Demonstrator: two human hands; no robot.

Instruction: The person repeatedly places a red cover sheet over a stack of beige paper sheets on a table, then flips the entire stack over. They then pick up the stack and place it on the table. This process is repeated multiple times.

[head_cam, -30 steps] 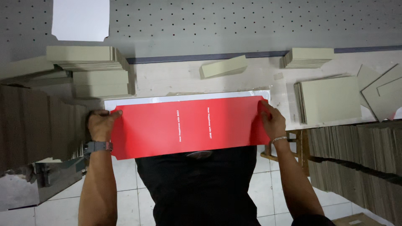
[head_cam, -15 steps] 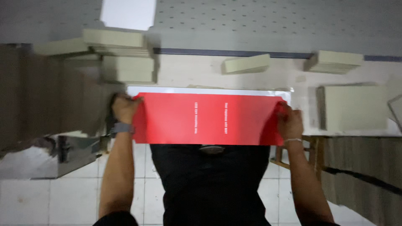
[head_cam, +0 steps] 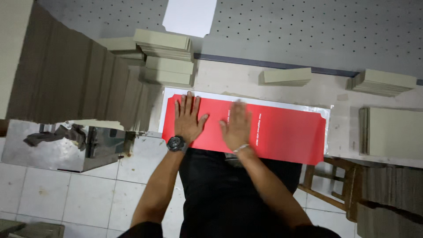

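My left hand (head_cam: 188,118) and right hand (head_cam: 238,125) press flat, fingers spread, on the red sheet (head_cam: 282,132), which runs lengthwise rightward.

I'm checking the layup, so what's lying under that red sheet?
A silvery-white sheet peeks out along the red sheet's far and side edges; its middle is covered. Both hands, left and right, press flat on top.
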